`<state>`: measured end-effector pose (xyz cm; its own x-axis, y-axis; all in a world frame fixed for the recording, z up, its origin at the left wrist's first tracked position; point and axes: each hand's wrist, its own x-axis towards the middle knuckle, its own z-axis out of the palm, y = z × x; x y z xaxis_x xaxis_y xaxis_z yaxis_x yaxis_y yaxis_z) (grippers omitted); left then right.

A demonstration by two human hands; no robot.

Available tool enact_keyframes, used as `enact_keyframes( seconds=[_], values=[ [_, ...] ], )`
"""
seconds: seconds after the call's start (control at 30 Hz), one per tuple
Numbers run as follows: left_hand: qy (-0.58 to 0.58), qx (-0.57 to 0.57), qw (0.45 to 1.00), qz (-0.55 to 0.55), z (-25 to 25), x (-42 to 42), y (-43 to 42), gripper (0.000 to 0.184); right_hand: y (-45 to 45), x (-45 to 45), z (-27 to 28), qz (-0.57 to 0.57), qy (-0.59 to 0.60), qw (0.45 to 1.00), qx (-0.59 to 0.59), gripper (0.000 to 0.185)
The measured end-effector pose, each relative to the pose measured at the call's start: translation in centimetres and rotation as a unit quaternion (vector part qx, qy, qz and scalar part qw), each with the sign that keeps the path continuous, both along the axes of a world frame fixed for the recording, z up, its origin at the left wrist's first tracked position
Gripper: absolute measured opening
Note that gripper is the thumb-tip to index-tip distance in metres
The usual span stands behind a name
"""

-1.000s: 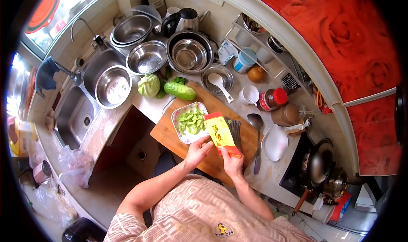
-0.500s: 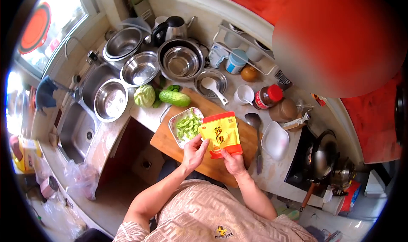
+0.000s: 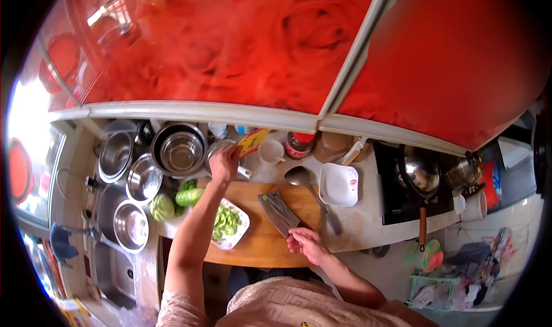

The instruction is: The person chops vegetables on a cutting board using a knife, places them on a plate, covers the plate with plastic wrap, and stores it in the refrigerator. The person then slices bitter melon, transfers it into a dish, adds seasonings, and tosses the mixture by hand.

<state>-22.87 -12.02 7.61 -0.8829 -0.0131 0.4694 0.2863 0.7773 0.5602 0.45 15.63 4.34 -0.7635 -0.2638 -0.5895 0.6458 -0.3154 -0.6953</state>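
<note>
My left hand [image 3: 223,164] reaches to the back of the counter, closed on a yellow and red packet [image 3: 253,142] beside a white cup [image 3: 271,151]. Low over the front of the wooden cutting board [image 3: 261,252], my right hand [image 3: 306,246] has loosely bent, parted fingers. They are at the near end of a dark cleaver [image 3: 279,211] lying on the board; whether they touch its handle is hard to see. Left of the cleaver, a floral-rimmed white dish [image 3: 244,226] holds cut green vegetable pieces [image 3: 226,222], with my left forearm passing over its edge.
A cucumber [image 3: 189,197] and cabbage [image 3: 163,207] sit left of the board. Steel bowls [image 3: 144,177] stand near the sink [image 3: 106,269]. Right are a ladle [image 3: 313,192], a white dish [image 3: 338,184] and a stove with a wok [image 3: 421,174]. Red cabinets [image 3: 230,51] overhang the counter.
My left hand has carried the packet away from over the board to the back of the counter. My right hand has let go of it, and the cleaver is now uncovered. The view has tilted up.
</note>
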Motion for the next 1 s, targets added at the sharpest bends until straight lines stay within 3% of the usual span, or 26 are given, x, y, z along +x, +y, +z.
enact_keyframes(
  seconds=[0.17,0.23,0.27,0.3,0.33,0.5,0.57,0.63,0.7,0.77,0.83,0.9,0.97,1.0],
  values=[
    [-0.112,0.016,0.993,0.031,-3.1,-7.1,1.7,0.032,2.8,4.4,-0.6,-0.088,-0.032,0.995,0.032,0.022],
    [-0.025,0.023,0.999,-0.024,-9.9,-12.1,0.9,0.040,3.2,5.3,-0.1,-0.108,-0.034,0.993,0.027,0.018],
    [-0.057,0.019,0.998,-0.004,-10.0,-12.4,0.9,0.035,3.3,5.8,-0.2,-0.122,-0.048,0.991,0.016,0.015],
    [-0.090,0.013,0.996,0.019,-9.6,-12.2,0.7,0.030,3.2,6.2,-0.3,-0.133,-0.064,0.989,0.003,0.014],
    [-0.155,0.028,0.986,0.054,-7.3,-11.2,0.8,0.047,2.7,6.3,-0.2,-0.129,-0.045,0.990,0.021,0.015],
    [-0.149,0.025,0.987,0.052,-0.8,-4.7,-0.6,0.037,0.0,3.8,-1.9,-0.039,-0.006,0.996,0.083,0.019],
    [-0.175,0.149,0.973,0.026,1.0,-0.7,-1.8,0.031,-1.8,1.0,-1.4,0.048,0.080,0.979,0.184,0.025],
    [-0.131,0.131,0.982,0.035,1.9,4.6,-3.1,0.027,-4.2,-1.9,-1.4,0.085,0.121,0.972,0.183,0.030],
    [-0.147,0.139,0.979,0.035,0.9,10.5,-4.0,0.024,-8.1,-3.6,-5.7,0.071,0.167,0.966,0.182,0.035],
    [-0.203,0.003,0.978,0.039,-1.9,15.2,-6.0,0.024,-10.3,-6.2,-3.5,0.204,0.222,0.911,0.282,0.039],
    [-0.230,-0.057,0.970,0.057,-3.3,18.0,-5.3,0.035,-12.0,-7.7,-3.0,0.297,0.246,0.846,0.368,0.043],
    [-0.208,-0.143,0.966,0.059,-5.7,18.5,-5.1,0.066,-14.1,-8.2,-7.0,0.281,0.197,0.866,0.364,0.037],
    [-0.212,-0.198,0.955,0.068,-4.8,18.0,-3.0,0.070,-14.8,-8.2,-9.1,0.243,0.233,0.867,0.368,0.031],
    [-0.225,-0.171,0.958,0.049,-4.9,17.7,-2.6,0.059,-15.0,-8.1,-9.0,0.212,0.273,0.864,0.366,0.026]
  ],
)
